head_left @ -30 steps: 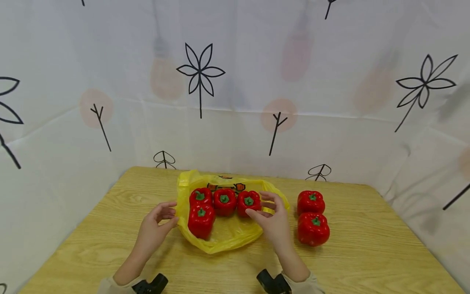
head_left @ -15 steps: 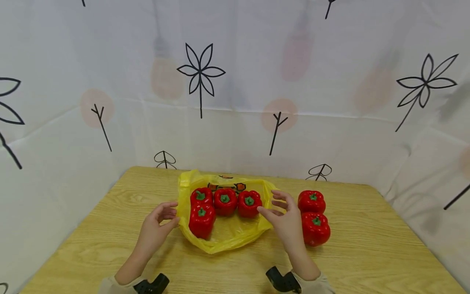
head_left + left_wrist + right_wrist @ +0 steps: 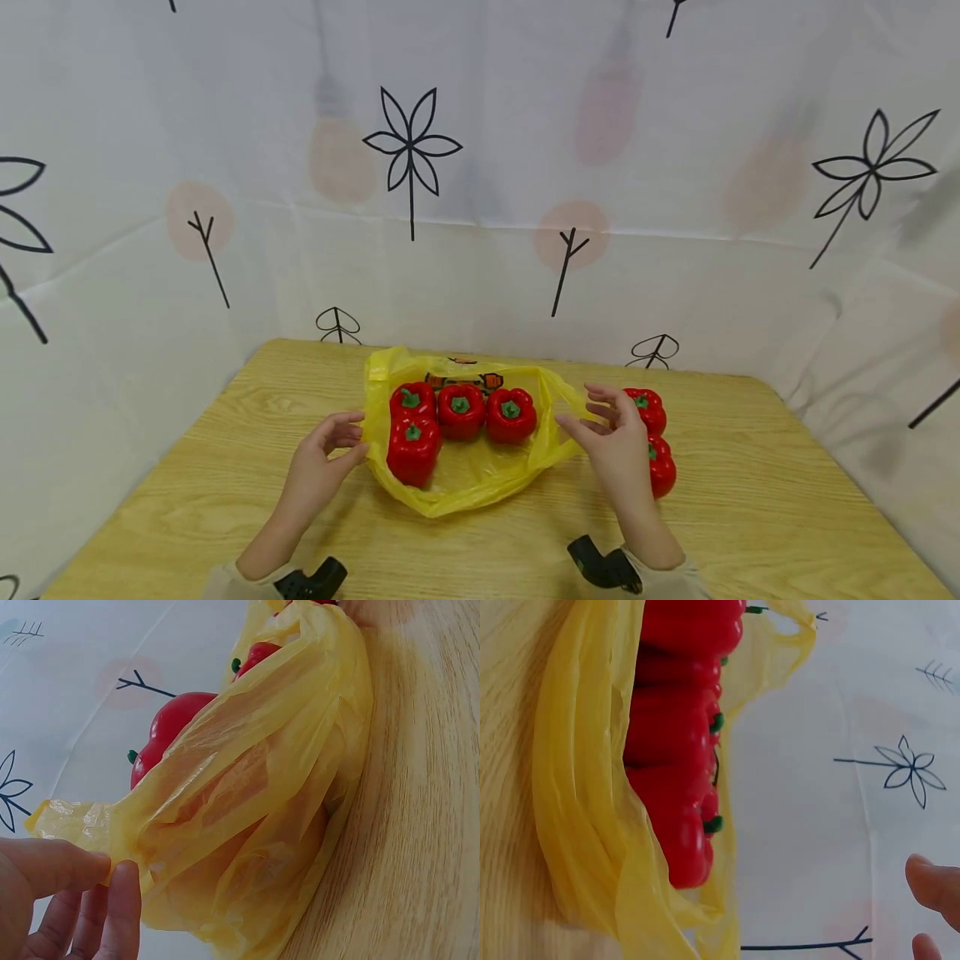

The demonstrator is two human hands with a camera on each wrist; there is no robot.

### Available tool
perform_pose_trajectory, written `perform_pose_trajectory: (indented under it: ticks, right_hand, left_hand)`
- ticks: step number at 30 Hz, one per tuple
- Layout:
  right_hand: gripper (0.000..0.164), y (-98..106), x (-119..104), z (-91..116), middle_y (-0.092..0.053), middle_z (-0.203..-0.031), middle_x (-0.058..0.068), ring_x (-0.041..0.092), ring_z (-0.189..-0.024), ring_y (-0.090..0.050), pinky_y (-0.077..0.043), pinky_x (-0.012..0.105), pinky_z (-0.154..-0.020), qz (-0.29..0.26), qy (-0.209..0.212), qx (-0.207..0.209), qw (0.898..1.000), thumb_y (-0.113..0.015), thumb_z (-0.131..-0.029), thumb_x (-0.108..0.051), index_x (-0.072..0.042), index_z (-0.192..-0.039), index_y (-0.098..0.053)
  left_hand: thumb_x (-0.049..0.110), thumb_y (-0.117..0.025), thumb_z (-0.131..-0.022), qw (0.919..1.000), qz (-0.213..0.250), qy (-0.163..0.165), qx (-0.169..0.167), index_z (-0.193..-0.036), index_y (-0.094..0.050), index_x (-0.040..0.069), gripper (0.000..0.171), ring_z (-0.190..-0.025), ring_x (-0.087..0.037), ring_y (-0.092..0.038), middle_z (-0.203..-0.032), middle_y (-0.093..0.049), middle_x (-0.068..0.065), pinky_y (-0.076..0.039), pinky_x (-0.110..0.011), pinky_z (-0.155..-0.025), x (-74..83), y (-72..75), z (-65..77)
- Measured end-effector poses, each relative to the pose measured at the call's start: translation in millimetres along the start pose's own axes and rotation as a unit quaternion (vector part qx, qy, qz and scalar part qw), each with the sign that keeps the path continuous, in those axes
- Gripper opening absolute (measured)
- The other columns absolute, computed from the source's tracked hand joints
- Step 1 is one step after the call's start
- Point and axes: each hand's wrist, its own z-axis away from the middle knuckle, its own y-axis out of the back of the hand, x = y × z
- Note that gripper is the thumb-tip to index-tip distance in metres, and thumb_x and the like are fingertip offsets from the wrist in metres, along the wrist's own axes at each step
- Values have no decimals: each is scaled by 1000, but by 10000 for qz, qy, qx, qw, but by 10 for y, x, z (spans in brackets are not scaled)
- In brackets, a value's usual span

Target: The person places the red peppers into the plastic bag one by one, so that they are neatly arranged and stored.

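Observation:
A yellow plastic bag [image 3: 480, 492] lies on the table with its mouth open, several red bell peppers [image 3: 413, 451] standing inside. My left hand [image 3: 315, 467] pinches the bag's left edge between thumb and fingertips, which the left wrist view shows close up. To the right, my right hand [image 3: 621, 437] hovers by the bag's right handle, thumb and fingers spread apart and holding nothing. Behind that hand, two more red peppers [image 3: 662, 468] stand outside the bag, partly hidden by it. In the right wrist view, only the fingertips [image 3: 934, 881] of that hand show, away from the bag.
The wooden table [image 3: 750, 492] carries the bag and the loose peppers. A white cloth backdrop [image 3: 480, 283] with flower drawings rises behind its far edge.
My right hand has moved rightward from beside the rightmost bagged pepper toward the two loose peppers, now covering part of them. The bag's right side stretched outward. My left hand stays put.

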Motion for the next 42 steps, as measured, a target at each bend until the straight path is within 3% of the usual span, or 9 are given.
perform_pose_trajectory:
  ticks: [9,18,21,26,29,33,37,40,42]
  right_hand:
    - [55,146,37,-33,-47,-121,7,21,-107,-48,-43,5,-74,314,-50,209,9993,-77,-77,-18,-8,-125,-51]
    - [54,286,129,-84,-47,-122,10,26,-105,-51,-45,8,-73,402,-16,289,9988,-77,-78,-21,-10,-125,-51]
    - [57,349,387,-197,-48,-123,10,26,-104,-52,-49,15,-75,586,126,413,9974,-77,-77,-30,-15,-125,-52]
    - [62,470,1084,-507,-51,-120,-3,17,-101,-54,-53,35,-80,1016,393,667,9918,-76,-71,-49,-33,-125,-52]
    - [65,524,1309,-614,-50,-120,-9,14,-101,-54,-52,41,-82,1101,499,732,9900,-76,-67,-55,-37,-125,-52]
    - [65,584,1426,-653,-48,-122,-13,12,-102,-52,-53,37,-81,1172,539,787,9885,-75,-66,-58,-40,-124,-52]
    - [63,645,1454,-635,-48,-123,-15,10,-103,-49,-52,24,-79,1326,497,828,9865,-74,-68,-56,-41,-124,-51]
    - [62,701,1417,-593,-48,-124,-12,11,-105,-47,-49,16,-77,1316,422,765,9874,-74,-70,-53,-36,-125,-52]
    - [62,742,1332,-543,-48,-126,-7,14,-106,-46,-49,16,-76,1222,347,680,9896,-75,-72,-49,-31,-126,-52]
  left_hand:
    - [-1,-68,-83,10000,-13,-54,22,-116,-60,5,34,-90,-20,-58,-99,-58,-12,-54,-22,-68,12,15,9]
    - [-1,-68,-83,10000,90,5,31,-116,-60,4,35,-90,-19,-57,-100,-58,-12,-54,-23,-69,20,17,10]
    - [-1,-68,-83,9999,112,51,35,-116,-60,4,35,-90,-19,-57,-100,-58,-13,-54,-23,-69,30,16,9]
    - [0,-68,-83,10000,60,33,47,-116,-60,5,34,-90,-20,-57,-100,-58,-12,-54,-23,-69,30,22,7]
    - [1,-68,-83,10000,46,-10,50,-116,-60,5,34,-91,-20,-57,-101,-58,-12,-54,-22,-69,29,28,9]
    - [1,-68,-84,9999,107,-18,37,-117,-60,5,34,-91,-19,-57,-101,-58,-12,-54,-22,-69,30,32,14]
    - [2,-67,-84,9999,150,-6,41,-117,-59,5,34,-91,-19,-57,-102,-58,-12,-54,-22,-69,34,36,17]
    - [2,-67,-84,9999,159,11,55,-117,-59,5,34,-92,-19,-56,-102,-57,-12,-54,-22,-69,42,38,15]
    - [3,-67,-85,9998,167,40,54,-118,-59,6,34,-92,-19,-56,-102,-57,-12,-54,-22,-70,46,37,13]
